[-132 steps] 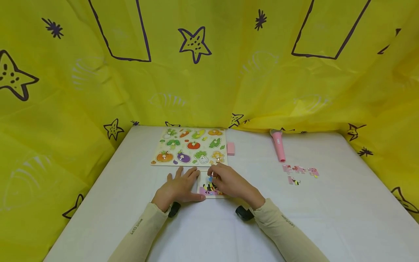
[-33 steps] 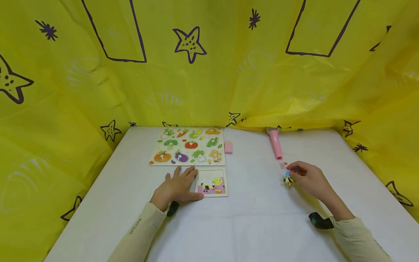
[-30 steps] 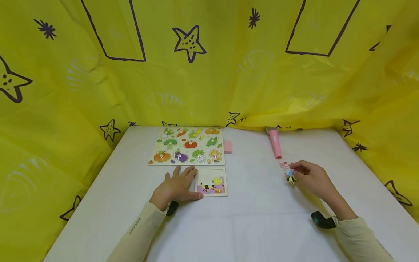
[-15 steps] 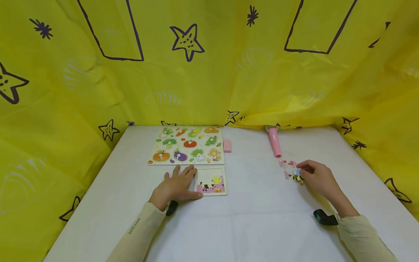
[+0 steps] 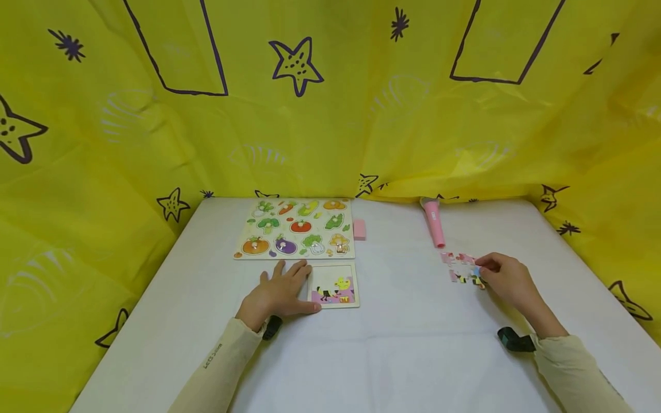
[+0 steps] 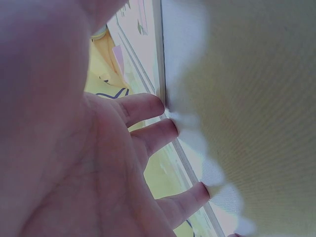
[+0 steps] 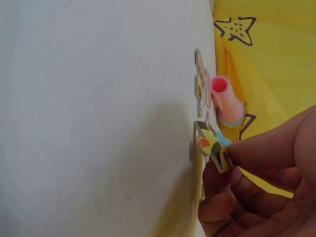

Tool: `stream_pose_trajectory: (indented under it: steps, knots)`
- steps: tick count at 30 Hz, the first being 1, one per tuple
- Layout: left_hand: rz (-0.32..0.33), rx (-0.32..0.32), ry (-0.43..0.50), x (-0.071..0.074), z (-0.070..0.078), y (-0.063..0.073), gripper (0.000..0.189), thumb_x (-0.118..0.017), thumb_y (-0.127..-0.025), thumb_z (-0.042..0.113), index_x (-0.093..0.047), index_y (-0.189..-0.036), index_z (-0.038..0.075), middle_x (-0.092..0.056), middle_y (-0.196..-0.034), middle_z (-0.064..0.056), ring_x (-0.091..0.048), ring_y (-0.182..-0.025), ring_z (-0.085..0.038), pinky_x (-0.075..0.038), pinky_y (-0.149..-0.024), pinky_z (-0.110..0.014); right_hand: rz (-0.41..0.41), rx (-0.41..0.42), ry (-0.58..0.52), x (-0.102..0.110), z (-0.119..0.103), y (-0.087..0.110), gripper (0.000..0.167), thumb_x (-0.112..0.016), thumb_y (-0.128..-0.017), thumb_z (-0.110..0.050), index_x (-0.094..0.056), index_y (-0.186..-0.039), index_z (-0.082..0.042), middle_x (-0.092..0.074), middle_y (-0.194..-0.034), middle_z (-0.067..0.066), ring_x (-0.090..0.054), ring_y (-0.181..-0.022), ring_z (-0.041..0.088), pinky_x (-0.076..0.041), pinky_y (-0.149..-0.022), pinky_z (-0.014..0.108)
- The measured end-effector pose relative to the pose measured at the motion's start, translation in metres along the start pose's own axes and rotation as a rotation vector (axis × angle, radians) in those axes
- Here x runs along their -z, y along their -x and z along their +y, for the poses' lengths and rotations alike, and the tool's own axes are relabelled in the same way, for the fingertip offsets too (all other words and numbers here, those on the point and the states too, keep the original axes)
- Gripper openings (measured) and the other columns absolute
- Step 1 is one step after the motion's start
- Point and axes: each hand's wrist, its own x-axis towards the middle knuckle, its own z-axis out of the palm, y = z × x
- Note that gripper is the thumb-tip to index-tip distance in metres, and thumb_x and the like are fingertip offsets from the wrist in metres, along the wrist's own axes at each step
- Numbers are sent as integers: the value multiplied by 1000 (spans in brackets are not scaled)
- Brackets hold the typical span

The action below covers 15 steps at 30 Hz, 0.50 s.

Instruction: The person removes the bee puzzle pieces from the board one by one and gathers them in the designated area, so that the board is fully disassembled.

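Note:
With its fingers spread, my left hand [image 5: 276, 292] rests on the table at the left side of a small jigsaw tray [image 5: 356, 289]. The thumb reaches the tray's lower left corner. Inside the tray, the lower part of a bee picture [image 5: 326, 295] is laid. At the right, my right hand [image 5: 508, 281] pinches a yellow, black and blue jigsaw piece [image 7: 212, 140] between thumb and fingers, low over the table. Right beside it are pink loose jigsaw pieces [image 5: 454, 258] and a striped one [image 5: 457, 277].
A vegetable peg puzzle board [image 5: 240, 252] lies behind the tray, with a pink block [image 5: 359, 230] at its right side. Farther right lies a pink toy microphone [image 5: 435, 225]. A yellow curtain [image 5: 330, 137] hangs along the table's back and sides.
My right hand has moved from the tray to the loose pieces with the jigsaw piece pinched. Over the last second it shifts slightly right, uncovering other pieces. My left hand stays in place.

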Motion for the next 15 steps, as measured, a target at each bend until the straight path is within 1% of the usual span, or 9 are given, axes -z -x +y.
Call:
stream_pose_trajectory:
  steps: [8, 15]
  knots:
    - [-5, -1, 0, 0, 0, 0, 95, -77, -94, 58, -37, -166, 10, -28, -174, -10, -17, -156, -55, -18, -115, -83, -15, -4, 14, 1, 3, -3, 22, -62, -103, -4, -66, -116, 13, -69, -98, 20, -60, -87, 33, -49, -70, 37]
    - [-8, 3, 5, 0, -1, 0, 97, -77, -94, 59, -36, -167, 10, -27, -175, -11, -16, -157, -55, -16, -115, -83, 12, 62, 62, -2, 8, -8, 15, -66, -100, -1, -68, -108, 12, -69, -91, 16, -60, -82, 29, -49, -68, 38]
